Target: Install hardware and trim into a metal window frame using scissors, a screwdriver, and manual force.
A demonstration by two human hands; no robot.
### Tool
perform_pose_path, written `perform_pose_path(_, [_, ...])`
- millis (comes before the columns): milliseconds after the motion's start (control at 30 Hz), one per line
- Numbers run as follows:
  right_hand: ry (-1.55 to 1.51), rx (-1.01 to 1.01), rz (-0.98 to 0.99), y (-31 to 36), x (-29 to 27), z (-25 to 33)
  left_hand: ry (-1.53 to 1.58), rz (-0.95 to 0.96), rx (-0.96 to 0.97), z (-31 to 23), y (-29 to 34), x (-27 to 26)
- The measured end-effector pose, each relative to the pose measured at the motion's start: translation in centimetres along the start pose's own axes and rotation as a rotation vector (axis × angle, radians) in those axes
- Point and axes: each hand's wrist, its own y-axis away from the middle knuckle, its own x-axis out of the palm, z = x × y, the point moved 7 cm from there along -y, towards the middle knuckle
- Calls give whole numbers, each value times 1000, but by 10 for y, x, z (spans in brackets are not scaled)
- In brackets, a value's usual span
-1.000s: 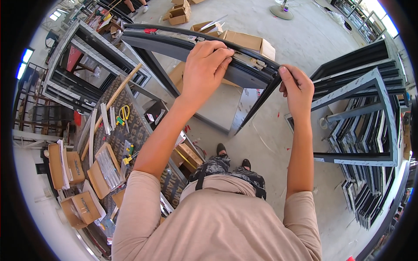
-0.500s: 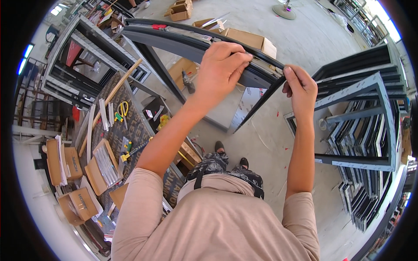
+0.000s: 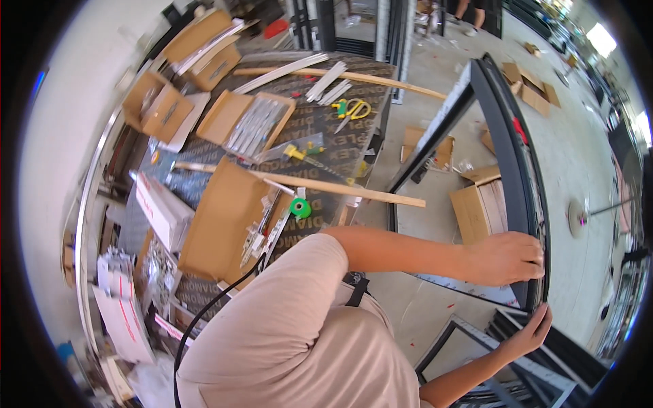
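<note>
A dark window frame point(image 3: 507, 136) stands on the right, its long top edge running from the upper middle down to a near corner. A red piece point(image 3: 520, 130) sits in the groove of that edge. My left hand point(image 3: 505, 260) is closed on the top edge, fingers curled over it just before the corner. Whatever lies under those fingers is hidden. At the corner, my right hand point(image 3: 529, 336) grips the frame's end between thumb and fingers, partly cut off by the frame itself.
On the left, a workbench point(image 3: 326, 163) holds scissors point(image 3: 350, 112), a green tape roll point(image 3: 299, 208), wooden strips point(image 3: 354, 192) and an open box of metal parts point(image 3: 255, 126). A cardboard box point(image 3: 469, 211) stands on the floor behind the frame. More frames point(image 3: 490, 360) lie at the lower right.
My view has swung left, so the bench fills the middle and the frame appears at the right. Both hands remain by the same corner; the left has come closer to it.
</note>
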Motion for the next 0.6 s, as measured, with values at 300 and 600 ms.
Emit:
perform_pose_path(300, [201,-147,46,24,14,27,-627,51,-1032,117,223,-184])
perform_pose_path(600, [208,-309,-13,46,11,46,-1318,278,-1466,172,351,-337])
